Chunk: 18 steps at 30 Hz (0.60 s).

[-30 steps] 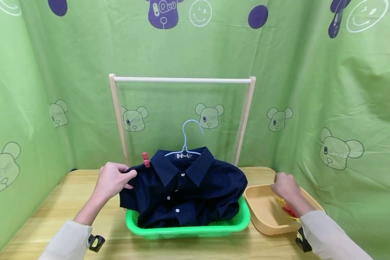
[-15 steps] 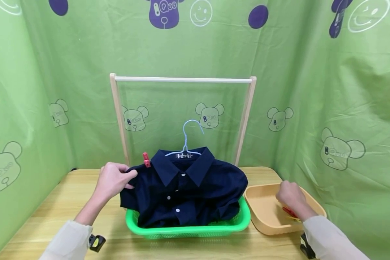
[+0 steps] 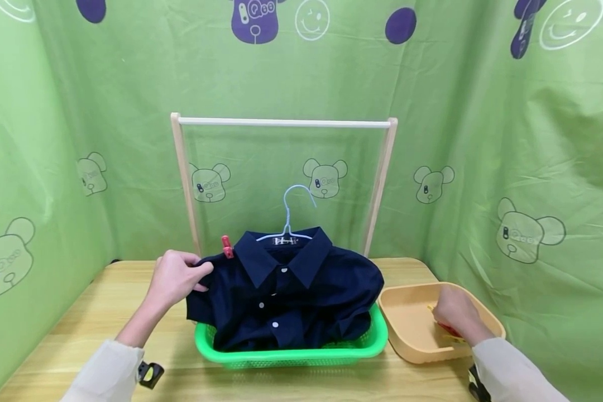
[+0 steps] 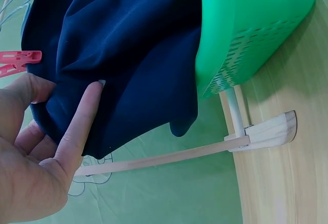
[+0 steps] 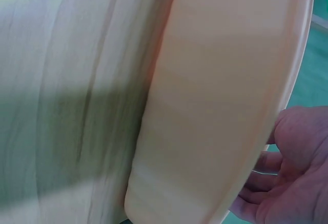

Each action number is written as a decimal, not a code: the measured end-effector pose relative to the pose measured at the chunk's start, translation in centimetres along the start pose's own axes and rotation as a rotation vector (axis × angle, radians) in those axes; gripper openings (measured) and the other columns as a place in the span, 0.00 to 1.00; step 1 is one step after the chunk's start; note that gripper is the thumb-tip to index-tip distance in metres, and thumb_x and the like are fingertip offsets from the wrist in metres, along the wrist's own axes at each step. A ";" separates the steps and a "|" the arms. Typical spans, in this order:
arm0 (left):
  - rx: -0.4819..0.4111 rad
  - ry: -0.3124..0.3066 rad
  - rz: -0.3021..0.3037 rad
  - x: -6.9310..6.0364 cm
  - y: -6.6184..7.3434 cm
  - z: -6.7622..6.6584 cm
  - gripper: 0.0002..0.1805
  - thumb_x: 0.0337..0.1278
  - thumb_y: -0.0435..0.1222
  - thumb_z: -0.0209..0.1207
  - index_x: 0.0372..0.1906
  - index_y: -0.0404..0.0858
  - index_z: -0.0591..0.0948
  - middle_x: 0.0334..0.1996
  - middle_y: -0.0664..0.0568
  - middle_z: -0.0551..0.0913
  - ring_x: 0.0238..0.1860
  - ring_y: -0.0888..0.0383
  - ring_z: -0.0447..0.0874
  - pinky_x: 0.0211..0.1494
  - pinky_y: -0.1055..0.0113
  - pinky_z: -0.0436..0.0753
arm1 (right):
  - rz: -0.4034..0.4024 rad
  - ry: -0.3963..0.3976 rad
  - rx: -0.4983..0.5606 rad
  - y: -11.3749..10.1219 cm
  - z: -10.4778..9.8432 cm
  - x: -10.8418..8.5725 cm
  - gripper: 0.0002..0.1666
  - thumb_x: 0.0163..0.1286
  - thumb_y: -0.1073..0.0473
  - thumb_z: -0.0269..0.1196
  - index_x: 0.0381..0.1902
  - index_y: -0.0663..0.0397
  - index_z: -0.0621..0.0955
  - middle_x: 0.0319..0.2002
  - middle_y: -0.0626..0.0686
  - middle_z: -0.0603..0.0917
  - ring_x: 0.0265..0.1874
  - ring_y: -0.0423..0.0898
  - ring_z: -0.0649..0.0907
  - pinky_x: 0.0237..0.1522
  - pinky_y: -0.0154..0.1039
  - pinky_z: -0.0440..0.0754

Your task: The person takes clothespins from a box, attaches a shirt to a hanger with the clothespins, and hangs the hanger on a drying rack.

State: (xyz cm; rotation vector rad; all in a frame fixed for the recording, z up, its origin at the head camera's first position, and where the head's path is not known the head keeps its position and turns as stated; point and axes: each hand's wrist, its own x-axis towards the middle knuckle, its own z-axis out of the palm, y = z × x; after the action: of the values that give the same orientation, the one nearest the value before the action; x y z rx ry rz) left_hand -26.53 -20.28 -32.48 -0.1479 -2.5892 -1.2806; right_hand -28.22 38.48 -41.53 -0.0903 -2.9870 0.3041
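A navy shirt (image 3: 326, 290) lies in a green basket (image 3: 291, 358), a blue hanger (image 3: 287, 218) in its collar. One red clip (image 3: 227, 247) stands on the shoulder at the left. My left hand (image 3: 173, 279) pinches the cloth beyond that clip; in the left wrist view the hand (image 4: 38, 165) has thumb and fingers on the fabric (image 4: 128, 70), its index finger extended. Over the orange tray (image 3: 407, 318) is my right hand (image 3: 457, 312), beside red and yellow clips (image 3: 447, 330). Its fingertips are hidden behind the tray wall (image 5: 220, 90) in the right wrist view (image 5: 297, 167).
Behind the basket stands a rack with wooden posts (image 3: 380, 184) and a white crossbar (image 3: 281, 122). The tray sits against the basket's right side on a wooden table (image 3: 80, 335). Green printed curtains (image 3: 281, 72) surround the table at the back and sides.
My right hand has moved down and slightly right, lower into the tray among the clips. The left hand keeps its hold on the shirt, which has not visibly shifted.
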 end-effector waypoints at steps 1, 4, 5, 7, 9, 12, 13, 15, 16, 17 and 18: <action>0.000 -0.001 0.000 0.0 0.0 0.0 0.12 0.58 0.38 0.62 0.22 0.38 0.87 0.24 0.47 0.89 0.21 0.59 0.90 0.23 0.65 0.76 | -0.003 0.001 -0.001 0.1 0.1 0.0 0.10 0.44 0.69 0.54 0.14 0.50 0.67 0.15 0.51 0.69 0.17 0.47 0.71 0.18 0.38 0.67; -0.003 0.000 0.000 0.0 -0.1 0.1 0.12 0.58 0.38 0.62 0.22 0.38 0.86 0.24 0.47 0.89 0.21 0.58 0.90 0.23 0.65 0.76 | -0.001 -0.008 -0.004 0.2 0.2 -0.2 0.09 0.46 0.70 0.53 0.16 0.51 0.67 0.17 0.52 0.68 0.18 0.49 0.70 0.19 0.39 0.67; -0.006 -0.001 -0.001 0.0 -0.1 0.1 0.12 0.58 0.38 0.62 0.22 0.38 0.86 0.24 0.47 0.89 0.21 0.58 0.90 0.23 0.65 0.76 | 0.007 -0.016 -0.002 0.2 0.2 -0.2 0.09 0.47 0.70 0.53 0.17 0.52 0.67 0.17 0.52 0.68 0.19 0.49 0.71 0.20 0.39 0.68; -0.008 -0.001 -0.003 0.0 -0.1 0.2 0.12 0.58 0.38 0.62 0.21 0.37 0.86 0.24 0.47 0.89 0.21 0.58 0.90 0.23 0.65 0.76 | 0.014 -0.032 -0.003 0.2 0.2 -0.2 0.09 0.49 0.70 0.53 0.17 0.52 0.67 0.18 0.53 0.68 0.19 0.49 0.71 0.20 0.40 0.69; -0.012 0.000 -0.006 0.0 -0.1 0.2 0.12 0.58 0.38 0.62 0.22 0.37 0.86 0.25 0.47 0.89 0.21 0.58 0.90 0.23 0.65 0.77 | 0.018 -0.043 -0.005 0.1 0.2 -0.3 0.09 0.49 0.70 0.53 0.17 0.52 0.68 0.18 0.53 0.69 0.20 0.50 0.72 0.20 0.40 0.70; -0.017 -0.004 -0.010 0.0 -0.1 0.2 0.12 0.58 0.38 0.62 0.22 0.37 0.87 0.25 0.46 0.90 0.21 0.58 0.90 0.23 0.65 0.77 | 0.018 -0.053 -0.007 0.1 0.2 -0.3 0.09 0.49 0.69 0.53 0.16 0.52 0.68 0.18 0.54 0.70 0.20 0.50 0.73 0.20 0.41 0.70; -0.017 -0.002 -0.009 0.0 -0.1 0.2 0.12 0.58 0.38 0.62 0.23 0.37 0.87 0.26 0.46 0.90 0.21 0.58 0.90 0.24 0.65 0.77 | 0.016 -0.053 -0.008 0.2 0.2 -0.3 0.09 0.49 0.69 0.53 0.16 0.52 0.68 0.19 0.54 0.70 0.20 0.51 0.73 0.20 0.41 0.70; -0.019 -0.001 -0.010 0.1 -0.1 0.2 0.12 0.58 0.38 0.62 0.23 0.38 0.87 0.26 0.45 0.90 0.21 0.58 0.90 0.24 0.65 0.78 | 0.009 -0.056 -0.010 0.2 0.3 -0.3 0.10 0.49 0.69 0.54 0.16 0.51 0.67 0.18 0.53 0.70 0.19 0.50 0.72 0.20 0.40 0.69; -0.018 -0.001 -0.010 0.1 -0.1 0.2 0.12 0.58 0.38 0.62 0.23 0.38 0.87 0.27 0.45 0.90 0.21 0.58 0.90 0.24 0.65 0.78 | 0.004 -0.056 -0.011 0.2 0.3 -0.3 0.10 0.49 0.69 0.54 0.15 0.51 0.67 0.17 0.52 0.69 0.18 0.49 0.72 0.20 0.39 0.69; -0.017 -0.001 -0.008 0.1 -0.1 0.2 0.12 0.59 0.38 0.62 0.24 0.38 0.87 0.27 0.45 0.90 0.22 0.58 0.90 0.24 0.65 0.78 | -0.002 -0.057 -0.010 0.3 0.3 -0.2 0.11 0.49 0.69 0.54 0.15 0.50 0.67 0.16 0.51 0.68 0.17 0.48 0.71 0.19 0.38 0.68; -0.017 0.000 -0.008 0.1 -0.1 0.1 0.12 0.59 0.39 0.62 0.24 0.38 0.87 0.27 0.45 0.90 0.22 0.58 0.90 0.24 0.65 0.78 | -0.011 -0.053 -0.011 0.3 0.4 -0.2 0.12 0.49 0.69 0.53 0.14 0.50 0.66 0.15 0.50 0.68 0.16 0.47 0.71 0.18 0.37 0.67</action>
State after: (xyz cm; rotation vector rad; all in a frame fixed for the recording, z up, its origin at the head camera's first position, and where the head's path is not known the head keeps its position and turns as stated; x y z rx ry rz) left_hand -26.65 -20.23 -32.61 -0.1406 -2.5826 -1.3058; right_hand -28.07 38.67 -41.97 -0.0679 -3.0412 0.2929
